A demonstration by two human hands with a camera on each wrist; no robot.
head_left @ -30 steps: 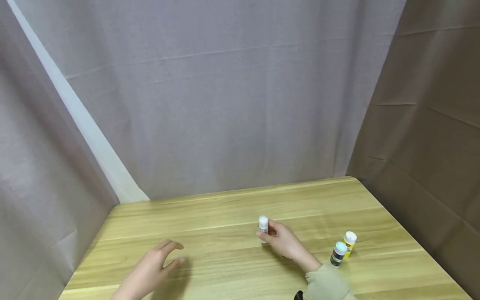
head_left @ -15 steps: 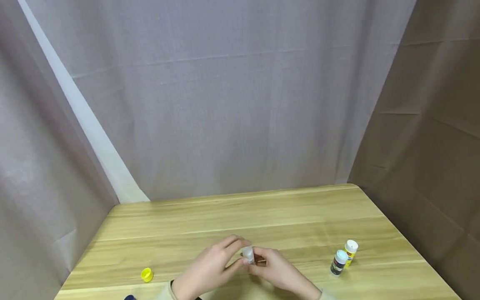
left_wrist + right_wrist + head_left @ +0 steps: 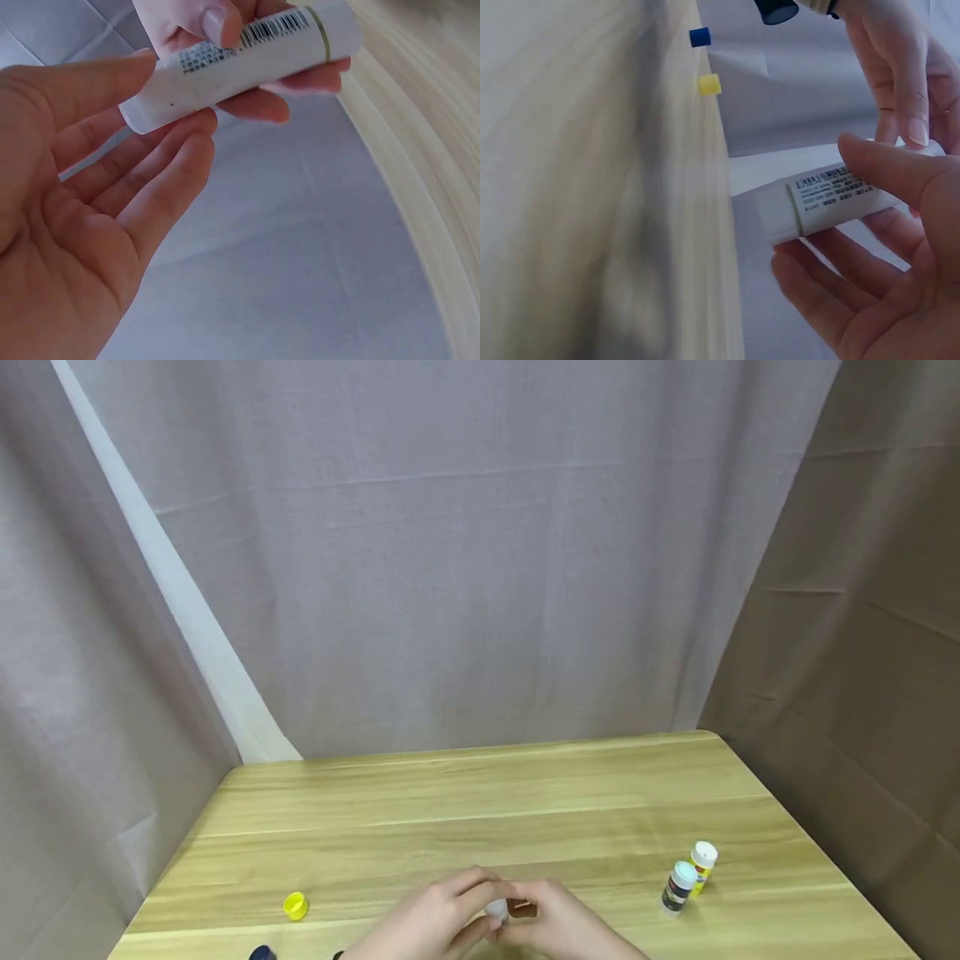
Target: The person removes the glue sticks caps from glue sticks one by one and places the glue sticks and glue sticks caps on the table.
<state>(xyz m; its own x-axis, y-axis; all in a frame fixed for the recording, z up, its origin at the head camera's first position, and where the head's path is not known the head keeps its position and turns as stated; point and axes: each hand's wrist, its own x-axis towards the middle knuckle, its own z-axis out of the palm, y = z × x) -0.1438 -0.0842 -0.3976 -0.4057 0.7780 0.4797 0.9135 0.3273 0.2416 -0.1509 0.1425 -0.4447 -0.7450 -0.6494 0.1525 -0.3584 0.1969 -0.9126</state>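
A white glue stick (image 3: 255,49) with a barcode label and a gold ring near one end is held between both hands. My right hand (image 3: 922,255) grips its body, thumb on the label side and fingers beneath. At the opposite end, the fingertips and thumb of my left hand (image 3: 90,180) pinch its whitish cap (image 3: 146,105). Seen from the head, my left hand (image 3: 446,914) and right hand (image 3: 558,922) meet at the front of the table, hiding most of the stick.
A dark-labelled glue stick (image 3: 678,887) and a yellow one (image 3: 702,864) stand together on the right of the wooden table (image 3: 420,802). A yellow cap (image 3: 296,906) and a dark blue cap (image 3: 262,952) lie at the front left. Grey curtains (image 3: 450,610) surround the table.
My right hand has brought the white glue stick toward the table's front. My left hand, earlier apart at the left, has come over and taken hold of its end. Both caps have come into view.
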